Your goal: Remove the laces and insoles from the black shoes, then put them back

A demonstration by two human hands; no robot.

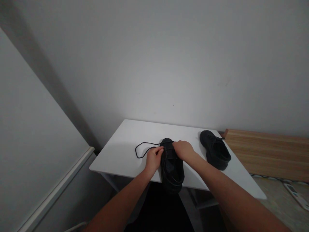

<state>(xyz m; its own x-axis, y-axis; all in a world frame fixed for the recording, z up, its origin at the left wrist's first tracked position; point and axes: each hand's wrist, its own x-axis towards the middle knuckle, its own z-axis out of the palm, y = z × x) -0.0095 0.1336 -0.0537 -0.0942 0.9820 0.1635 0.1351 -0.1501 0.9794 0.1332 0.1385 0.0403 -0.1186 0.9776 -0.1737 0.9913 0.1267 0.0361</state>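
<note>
Nothing readable is showing on either black shoe [172,166] or the tabletop [120,151] (the dim view may be hiding small marks).

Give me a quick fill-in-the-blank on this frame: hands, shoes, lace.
1. Both hands work at the near black shoe, which lies on a ____ table.
2. The left hand pinches a black ____ that loops out to the left on the tabletop.
3. The right hand rests on the ____ end of that shoe.
4. The second black shoe lies to the ____ of the near one, untouched.

Missing words: white; lace; far; right
</note>
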